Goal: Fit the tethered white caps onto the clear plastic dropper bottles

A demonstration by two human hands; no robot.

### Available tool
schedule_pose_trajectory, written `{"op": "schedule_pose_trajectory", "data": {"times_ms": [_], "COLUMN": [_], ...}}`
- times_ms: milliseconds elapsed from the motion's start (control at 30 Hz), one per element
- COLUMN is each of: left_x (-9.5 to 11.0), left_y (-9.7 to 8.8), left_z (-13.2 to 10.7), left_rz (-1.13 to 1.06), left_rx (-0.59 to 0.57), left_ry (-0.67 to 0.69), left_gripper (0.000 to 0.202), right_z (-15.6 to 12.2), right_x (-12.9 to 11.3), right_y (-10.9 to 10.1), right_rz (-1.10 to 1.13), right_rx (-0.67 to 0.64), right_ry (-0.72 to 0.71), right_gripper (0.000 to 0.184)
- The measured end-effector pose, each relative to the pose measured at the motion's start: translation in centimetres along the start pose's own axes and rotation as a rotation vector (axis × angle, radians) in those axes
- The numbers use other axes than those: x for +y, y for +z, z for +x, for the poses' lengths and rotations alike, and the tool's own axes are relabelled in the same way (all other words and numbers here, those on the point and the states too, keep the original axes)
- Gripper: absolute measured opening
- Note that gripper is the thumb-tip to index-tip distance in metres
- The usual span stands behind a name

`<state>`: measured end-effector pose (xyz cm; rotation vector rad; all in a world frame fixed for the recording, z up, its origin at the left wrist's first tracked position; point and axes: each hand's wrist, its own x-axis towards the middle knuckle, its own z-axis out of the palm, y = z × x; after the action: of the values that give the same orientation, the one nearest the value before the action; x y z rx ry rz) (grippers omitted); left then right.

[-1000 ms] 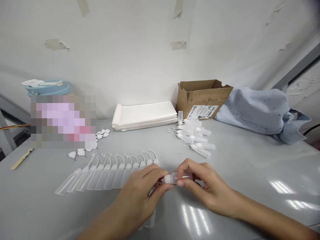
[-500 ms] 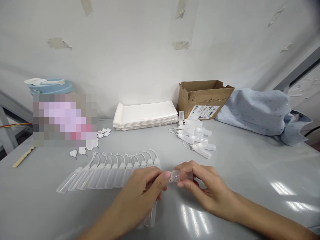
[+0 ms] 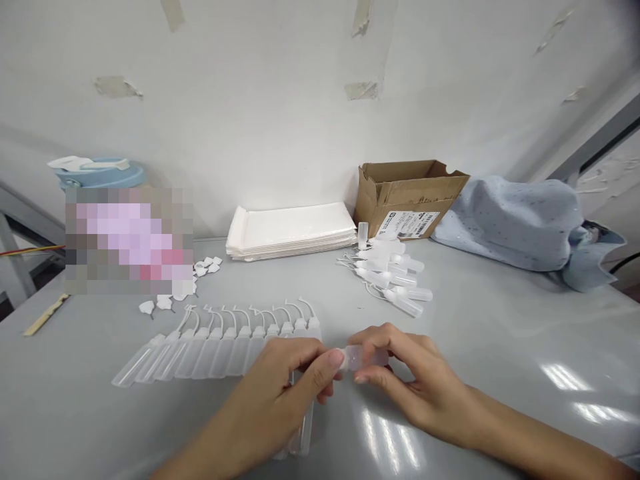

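Observation:
Both hands meet on one small translucent plastic bottle (image 3: pixel 356 358), held lying on its side above the table. At its white neck end, my left hand (image 3: pixel 295 377) pinches with thumb and forefinger. My right hand (image 3: pixel 407 373) curls its fingers round the body from the other end, the thumb below. A row of similar bottles (image 3: pixel 234 357) with thin curved white strips at their tops lies left of and behind my left hand. More bottles (image 3: pixel 303 427) show partly beneath that hand. Past my hands lies a loose heap of bottles (image 3: pixel 390 273).
Small white pieces (image 3: pixel 164 302) are scattered at the left, beside a blurred-out area (image 3: pixel 127 233). A stack of white padded envelopes (image 3: pixel 293 230) lies against the wall. An open cardboard box (image 3: pixel 407 200) stands right of it, next to a light blue cloth bundle (image 3: pixel 510 220).
The fingers have shifted slightly at the bottle's neck, and both hands have moved a little to the right. Everything else has stayed where it was.

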<state>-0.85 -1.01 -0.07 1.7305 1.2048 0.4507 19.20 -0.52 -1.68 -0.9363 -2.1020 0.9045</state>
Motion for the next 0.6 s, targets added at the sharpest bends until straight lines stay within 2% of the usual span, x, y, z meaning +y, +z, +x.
{"op": "schedule_pose_trajectory", "data": {"times_ms": [67, 133, 267, 367, 433, 500, 600], "left_x": [0.1, 0.0, -0.7, -1.4, -1.5, -1.2, -0.7], "left_y": [0.0, 0.1, 0.4, 0.6, 0.5, 0.4, 0.2], "left_z": [-0.1, -0.2, -0.1, 0.0, 0.1, 0.0, -0.2], "left_rz": [-0.011, 0.033, 0.188, 0.231, 0.225, 0.197, 0.190], "left_rx": [-0.015, -0.001, 0.047, 0.077, 0.088, 0.080, 0.060], "left_ry": [-0.016, 0.008, 0.209, 0.401, 0.447, 0.387, 0.198], "left_gripper": [0.046, 0.044, 0.030, 0.018, 0.016, 0.016, 0.030], "right_z": [-0.2, -0.3, -0.2, 0.3, 0.5, 0.5, 0.2], "right_x": [0.1, 0.1, -0.4, -0.5, -0.5, -0.4, -0.3], "right_y": [0.1, 0.1, -0.2, -0.4, -0.4, -0.4, -0.4], "right_rz": [-0.059, -0.096, -0.030, 0.151, 0.289, 0.309, 0.134], "right_rx": [0.027, 0.024, -0.048, -0.087, -0.111, -0.106, -0.049], "right_ry": [-0.086, -0.091, 0.079, 0.240, 0.304, 0.302, 0.170], "right_gripper": [0.006, 0.009, 0.008, 0.012, 0.016, 0.015, 0.008]}}
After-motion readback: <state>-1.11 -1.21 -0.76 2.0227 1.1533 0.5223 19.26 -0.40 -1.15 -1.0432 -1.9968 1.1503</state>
